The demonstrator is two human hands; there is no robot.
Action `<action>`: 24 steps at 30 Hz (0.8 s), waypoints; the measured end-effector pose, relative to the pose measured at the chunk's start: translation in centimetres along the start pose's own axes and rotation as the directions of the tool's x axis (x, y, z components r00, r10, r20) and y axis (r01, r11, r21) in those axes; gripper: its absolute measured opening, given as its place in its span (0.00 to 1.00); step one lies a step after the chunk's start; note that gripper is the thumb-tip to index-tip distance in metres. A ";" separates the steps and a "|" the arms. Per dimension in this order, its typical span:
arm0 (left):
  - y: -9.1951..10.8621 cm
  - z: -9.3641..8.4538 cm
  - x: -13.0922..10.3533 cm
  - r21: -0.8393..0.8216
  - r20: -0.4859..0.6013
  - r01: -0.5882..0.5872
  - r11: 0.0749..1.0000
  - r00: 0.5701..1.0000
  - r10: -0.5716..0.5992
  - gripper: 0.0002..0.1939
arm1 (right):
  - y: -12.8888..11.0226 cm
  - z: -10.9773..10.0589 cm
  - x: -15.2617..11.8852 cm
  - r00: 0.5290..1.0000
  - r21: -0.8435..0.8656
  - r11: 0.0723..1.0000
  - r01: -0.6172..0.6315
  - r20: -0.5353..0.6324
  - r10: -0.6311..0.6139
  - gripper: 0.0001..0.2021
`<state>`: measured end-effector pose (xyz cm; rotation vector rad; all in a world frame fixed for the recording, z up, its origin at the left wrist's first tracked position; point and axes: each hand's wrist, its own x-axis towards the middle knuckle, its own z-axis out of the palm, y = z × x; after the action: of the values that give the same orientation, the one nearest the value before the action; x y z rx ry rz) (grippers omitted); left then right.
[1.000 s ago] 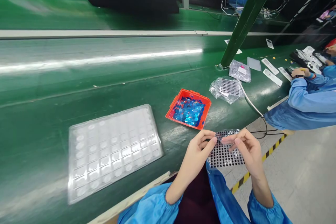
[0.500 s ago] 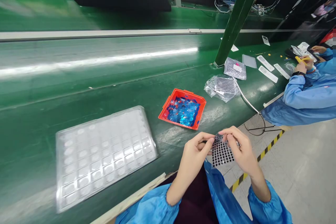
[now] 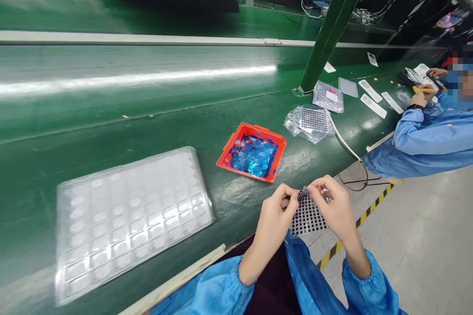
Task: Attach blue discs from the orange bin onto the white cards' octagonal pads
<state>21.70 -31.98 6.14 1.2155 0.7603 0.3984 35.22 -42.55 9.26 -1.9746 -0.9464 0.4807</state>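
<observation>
Both hands are holding a small sheet of black dots just off the near edge of the green belt, above the lap. The left hand is pinching the sheet's top left corner w/ thumb and first finger closed tight. The right hand is pinching the top edge too, fingers curled in and nearly closed on it.

Looks like the dots are getting picked or peeled off, but it's early: most of the sheet is looking full of dots. The clear tray w/ lots of little pockets is lying on the belt to the left, well apart from the hands. Some pockets are looking filled w/ pale round bits, but can't tell how many. The orange box full of shiny blue discs is sitting just past the hands.

Hard to see: what's btwn the fingertips, too small. The sheet's top part is hiding behind the fingers. A co-worker in a blue sleeve is working far right, partly cut off. More dot sheets in bags are lying near the green post.
</observation>
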 end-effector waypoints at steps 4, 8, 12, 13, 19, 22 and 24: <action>0.2 0.5 0.5 -0.175 -0.024 0.046 0.984 0.998 -0.051 0.16 | 1.0 -0.9 -0.1 0.977 0.156 0.983 -0.099 -0.170 0.125 0.14; 0.3 1.0 1.2 -0.299 0.000 0.110 0.948 0.993 -0.115 0.22 | 2.5 -2.1 0.3 0.934 0.299 0.950 -0.088 -0.306 0.183 0.16; 0.1 1.4 1.5 -0.374 0.014 0.157 0.914 0.986 -0.163 0.24 | 5.0 -3.0 1.0 0.856 0.400 0.914 -0.068 -0.448 0.260 0.19; 0.0 1.5 1.6 -0.387 0.016 0.165 0.907 0.985 -0.173 0.24 | 5.6 -3.1 1.1 0.839 0.411 0.909 -0.061 -0.473 0.270 0.19; 0.1 1.6 1.6 -0.463 0.014 0.195 0.865 0.977 -0.213 0.24 | 8.6 -3.6 1.5 0.755 0.478 0.877 -0.049 -0.557 0.346 0.23; 0.4 1.6 1.7 -0.499 0.018 0.202 0.843 0.975 -0.223 0.24 | 9.4 -3.7 1.6 0.720 0.488 0.871 -0.050 -0.587 0.370 0.25; 0.5 1.6 1.8 -0.534 0.013 0.203 0.821 0.973 -0.232 0.25 | 9.9 -3.7 1.7 0.701 0.490 0.870 -0.053 -0.602 0.382 0.26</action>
<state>24.21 -31.76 6.25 0.5864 0.7582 0.4171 42.95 -46.60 3.03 -1.6357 -0.0918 0.0438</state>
